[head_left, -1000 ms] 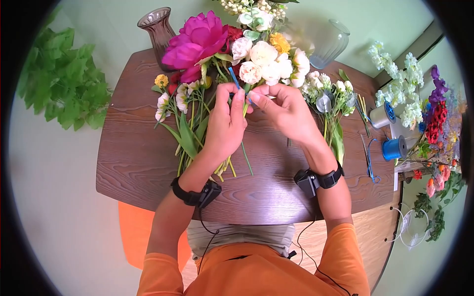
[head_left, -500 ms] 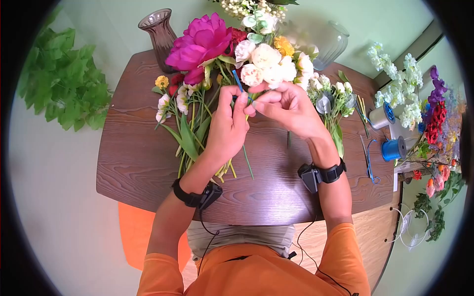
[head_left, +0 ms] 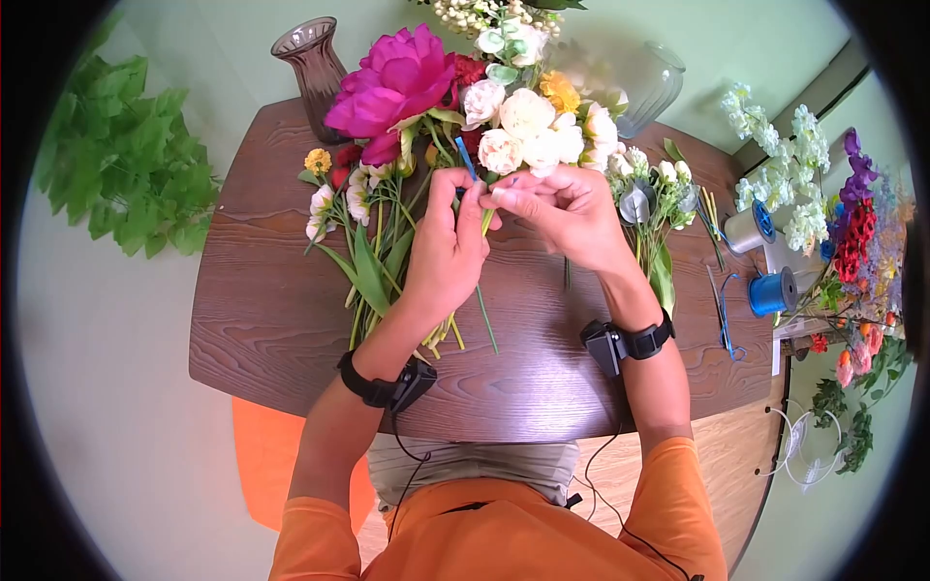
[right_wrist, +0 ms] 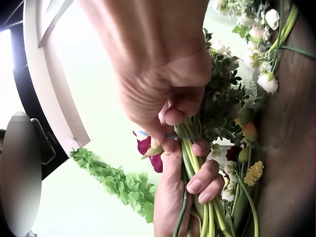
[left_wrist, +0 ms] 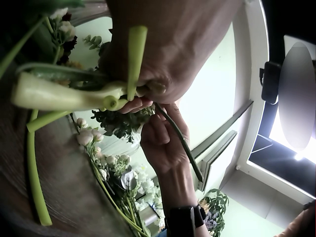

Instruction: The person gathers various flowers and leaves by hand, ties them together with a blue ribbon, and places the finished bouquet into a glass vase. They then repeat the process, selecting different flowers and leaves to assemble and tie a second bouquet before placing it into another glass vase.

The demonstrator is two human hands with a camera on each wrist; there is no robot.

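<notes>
Gripping stems (right_wrist: 211, 219): left hand (head_left: 446, 237) | pinching blue tie (head_left: 467, 158): right hand (head_left: 576, 221) | magenta bloom (head_left: 392, 89): beyond left hand

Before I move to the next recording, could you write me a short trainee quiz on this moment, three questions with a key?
1. True or false: the person's left hand grips a bunch of flower stems.
2. What colour is the ribbon at those stems? A) red B) blue C) white
3. Fill in the blank: in the head view, the blue spool sits near the table's ___ edge.

Key: 1. True. 2. B. 3. Right.
</notes>
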